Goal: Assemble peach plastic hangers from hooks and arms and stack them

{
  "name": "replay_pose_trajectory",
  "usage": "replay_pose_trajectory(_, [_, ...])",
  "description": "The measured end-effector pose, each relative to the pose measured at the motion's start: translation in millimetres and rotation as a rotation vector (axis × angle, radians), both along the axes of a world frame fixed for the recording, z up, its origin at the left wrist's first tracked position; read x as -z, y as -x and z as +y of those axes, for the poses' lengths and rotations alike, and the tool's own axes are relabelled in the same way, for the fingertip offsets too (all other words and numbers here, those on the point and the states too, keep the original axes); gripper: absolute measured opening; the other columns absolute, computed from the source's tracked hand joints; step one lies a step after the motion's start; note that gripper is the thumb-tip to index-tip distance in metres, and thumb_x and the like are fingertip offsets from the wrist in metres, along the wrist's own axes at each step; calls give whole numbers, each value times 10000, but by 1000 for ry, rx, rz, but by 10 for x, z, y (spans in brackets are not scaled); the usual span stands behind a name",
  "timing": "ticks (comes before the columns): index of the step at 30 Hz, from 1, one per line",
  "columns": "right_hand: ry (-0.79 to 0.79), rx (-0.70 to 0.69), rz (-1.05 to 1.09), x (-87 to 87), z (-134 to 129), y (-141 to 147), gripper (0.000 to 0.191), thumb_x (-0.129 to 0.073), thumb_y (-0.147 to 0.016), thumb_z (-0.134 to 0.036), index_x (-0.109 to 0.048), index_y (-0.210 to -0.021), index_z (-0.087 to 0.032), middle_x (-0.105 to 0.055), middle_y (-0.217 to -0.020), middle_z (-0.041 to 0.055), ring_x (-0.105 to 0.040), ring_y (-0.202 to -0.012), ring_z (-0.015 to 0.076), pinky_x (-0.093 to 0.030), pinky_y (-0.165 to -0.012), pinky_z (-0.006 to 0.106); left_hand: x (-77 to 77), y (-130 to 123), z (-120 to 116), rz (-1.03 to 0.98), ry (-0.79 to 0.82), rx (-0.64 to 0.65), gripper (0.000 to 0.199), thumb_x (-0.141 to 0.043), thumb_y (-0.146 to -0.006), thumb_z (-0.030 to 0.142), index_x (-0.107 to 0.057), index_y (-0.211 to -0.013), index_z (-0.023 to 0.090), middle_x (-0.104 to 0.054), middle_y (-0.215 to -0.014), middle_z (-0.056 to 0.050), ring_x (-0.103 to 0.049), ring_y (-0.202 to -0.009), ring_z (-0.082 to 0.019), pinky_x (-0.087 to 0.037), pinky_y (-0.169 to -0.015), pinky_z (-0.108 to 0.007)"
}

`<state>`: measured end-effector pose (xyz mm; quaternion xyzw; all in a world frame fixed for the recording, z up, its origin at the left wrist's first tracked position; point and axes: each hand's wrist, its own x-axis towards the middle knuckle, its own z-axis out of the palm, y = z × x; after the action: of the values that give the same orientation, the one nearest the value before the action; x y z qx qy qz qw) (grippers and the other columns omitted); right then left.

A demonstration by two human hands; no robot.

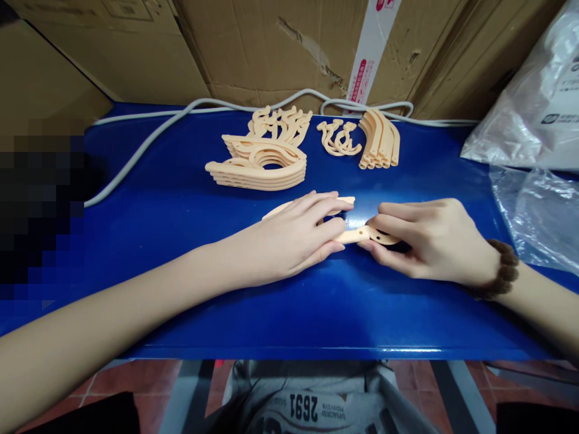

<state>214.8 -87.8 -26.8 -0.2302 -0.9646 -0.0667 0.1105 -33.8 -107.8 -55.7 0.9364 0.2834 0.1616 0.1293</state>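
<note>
Both hands are at the middle of the blue table (271, 307). My left hand (294, 235) lies over a peach plastic piece (350, 235), its thumb and fingers closed on the near bar; much of the piece is hidden beneath the palm. My right hand (420, 238) pinches a second, curved peach part (384, 239), whose left end meets the right end of the first piece. Behind them sit a stack of peach hanger-like frames (262, 175), a pile of curved pieces (280, 125), some small hooks (339, 138) and a bundle of curved arms (380, 140).
A white cable (154, 135) runs along the table's back and left side. Cardboard boxes (271, 54) stand behind. Clear plastic bags (529, 108) lie at the right. Below the front edge is a grey printed sack (312, 398).
</note>
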Motion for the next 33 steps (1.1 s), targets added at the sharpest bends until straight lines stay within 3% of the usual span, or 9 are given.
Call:
replay_pose_trajectory(19, [205, 6, 54, 1, -40, 22, 351, -492, -963, -335, -562, -656, -180, -481, -550, -31, -368, -457, 80, -213, -498, 279, -6, 18, -9, 26, -31, 50, 246, -373, -1033, 301, -582, -1025, 172, -436, -1506, -160, -356, -1444, -299, -306, -1209, -518])
replay_pose_trajectory(23, [260, -19, 9, 3, -30, 24, 321, -502, -946, -321, -559, -659, -187, -485, -550, -35, -366, -451, 83, -198, -498, 281, -29, 13, -21, 5, 30, 59, 227, -389, -1033, 319, -567, -1017, 178, -440, -1506, -152, -351, -1446, -294, -287, -1216, -512])
replay_pose_trajectory(26, [276, -98, -15, 0, -53, 21, 344, -526, -935, -362, -515, -636, -194, -456, -529, -41, -364, -445, 87, -197, -491, 285, -72, 30, -20, -61, 144, 37, 202, -409, -1028, 342, -541, -1017, 189, -441, -1512, -139, -355, -1445, -270, -302, -1209, -489])
replay_pose_trajectory(29, [265, -183, -24, 8, -107, 19, 426, -527, -940, -482, -474, -622, -203, -434, -516, -42, -372, -452, 95, -217, -498, 283, -90, 67, 11, -113, 221, -11, 127, -466, -983, 254, -523, -1076, 189, -456, -1494, -142, -344, -1458, -248, -330, -1194, -458])
replay_pose_trajectory(33, [151, -244, 20, 14, -157, 34, 539, -481, -932, -649, -459, -622, -209, -411, -534, -41, -378, -482, 108, -251, -519, 288, -38, 107, 85, -211, 296, -48, 327, -493, -919, 147, -471, -1243, 190, -481, -1458, -128, -364, -1457, -214, -368, -1178, -405])
